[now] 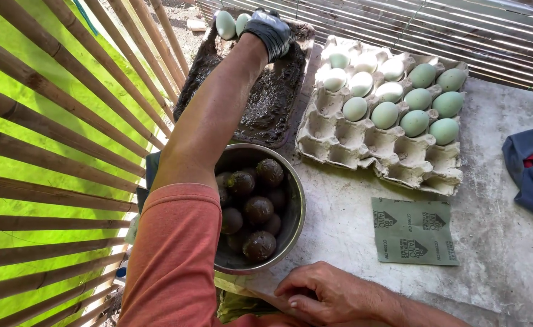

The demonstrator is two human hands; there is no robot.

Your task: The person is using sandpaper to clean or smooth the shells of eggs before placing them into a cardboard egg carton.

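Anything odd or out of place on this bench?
Nothing spilled or broken. The egg tray is dented and only partly filled, its near cups empty. One gloved hand rests on the mud tray; the other hand is bare.

The bowl (293, 206) stands on the table (508, 254) with coated eggs (258, 210) in it. Behind the bowl lies the mud tray (266, 100), two eggs (225, 24) at its far end. Right of the tray sits the egg carton (399, 160); the sandpaper sheet (413, 231) lies right of the bowl, a cloth (532, 172) farther right.
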